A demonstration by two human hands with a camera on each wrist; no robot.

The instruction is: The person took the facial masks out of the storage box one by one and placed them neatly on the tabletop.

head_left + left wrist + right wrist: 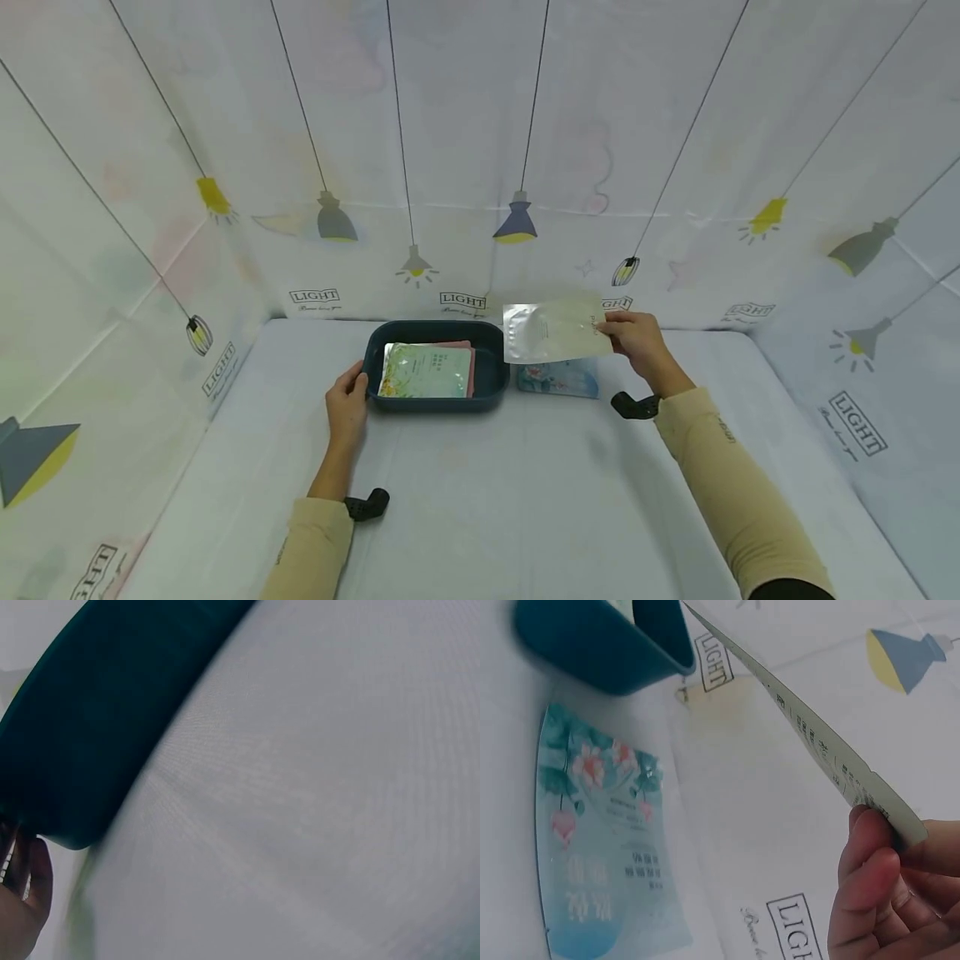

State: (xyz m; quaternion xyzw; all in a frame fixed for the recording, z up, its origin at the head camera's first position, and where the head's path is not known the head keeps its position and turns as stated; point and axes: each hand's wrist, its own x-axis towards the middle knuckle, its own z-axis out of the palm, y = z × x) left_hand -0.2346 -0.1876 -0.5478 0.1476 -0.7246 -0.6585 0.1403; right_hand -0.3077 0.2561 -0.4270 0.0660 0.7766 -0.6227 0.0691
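A dark teal tray [436,406] stands on the white table, with sheet-mask packets inside it. On top lies a green-and-yellow packet [423,371], over a pink one [471,375]. My left hand [347,408] holds the tray's left end; its far fingers are partly hidden. Thumb and fingers of my right hand [636,337] pinch a pale silvery-cream packet [551,332] by its right end, raised beside the tray. Below it, a blue flowered packet [604,840] lies flat on the table, partly covered by the raised packet in the head view.
The table [480,500] is covered with white cloth. Just behind the tray rises a white curtain [465,150] printed with hanging lamps. More printed curtain encloses the left and right sides. A black wrist strap mount [636,406] sits on the right wrist.
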